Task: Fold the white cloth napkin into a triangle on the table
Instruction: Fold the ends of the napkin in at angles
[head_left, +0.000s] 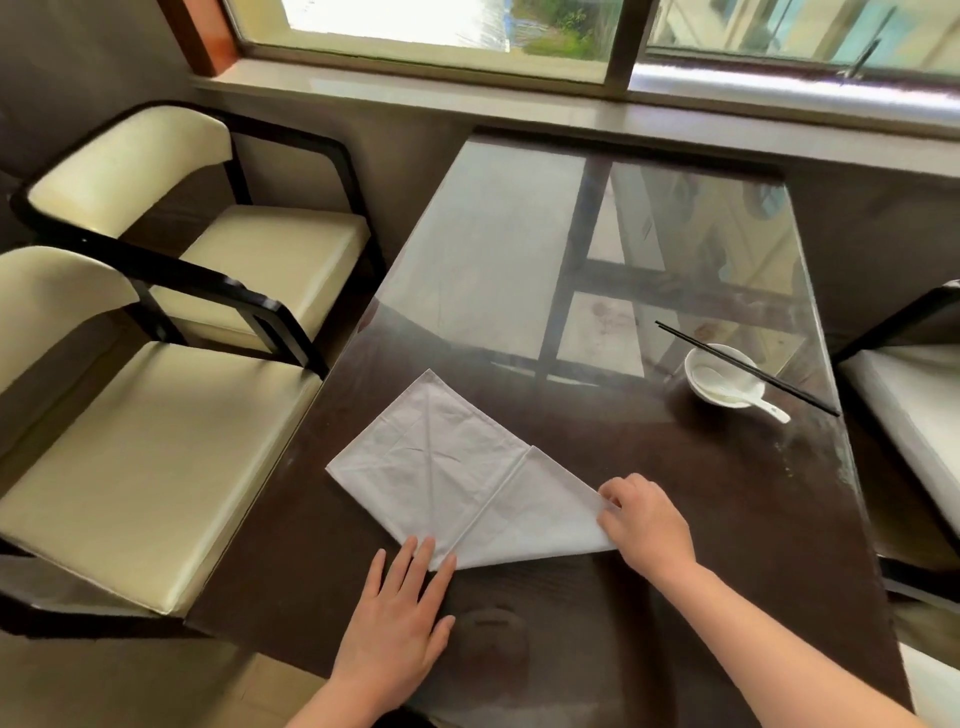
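Two hands on the napkin (457, 483), which lies partly folded on the table (701, 499) near its front left edge. Left hand (400, 618) flat, fingers spread, pressing the near corner; right hand (647, 525) pinches the right corner. Bowl (722, 374) with chopsticks (748, 368) well apart, right.

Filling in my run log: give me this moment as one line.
step: folding | napkin: partly folded on table | left hand: flat on near corner | right hand: gripping right corner
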